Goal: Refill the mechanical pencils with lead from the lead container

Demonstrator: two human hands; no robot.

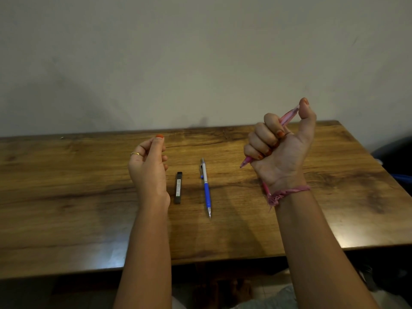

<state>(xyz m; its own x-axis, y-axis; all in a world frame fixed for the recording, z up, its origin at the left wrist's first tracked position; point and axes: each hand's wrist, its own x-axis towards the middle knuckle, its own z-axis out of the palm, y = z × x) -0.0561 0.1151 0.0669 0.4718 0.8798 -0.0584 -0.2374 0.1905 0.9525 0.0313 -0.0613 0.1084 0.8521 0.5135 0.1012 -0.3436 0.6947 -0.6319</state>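
My right hand (278,148) is raised above the table, fist closed around a pink mechanical pencil (287,117), with the thumb pressed on its top end and the tip pointing down-left. My left hand (148,166) hovers over the table with fingers loosely curled, thumb and fingertips close together; I cannot tell whether it pinches anything. A black lead container (178,188) lies flat on the wooden table (66,197) just right of my left wrist. A blue and silver mechanical pencil (206,186) lies beside the container, tip toward me.
A plain wall stands behind the table's far edge. A dark object (394,152) sits off the table's right side. The table's near edge runs across the lower frame, with the floor below it.
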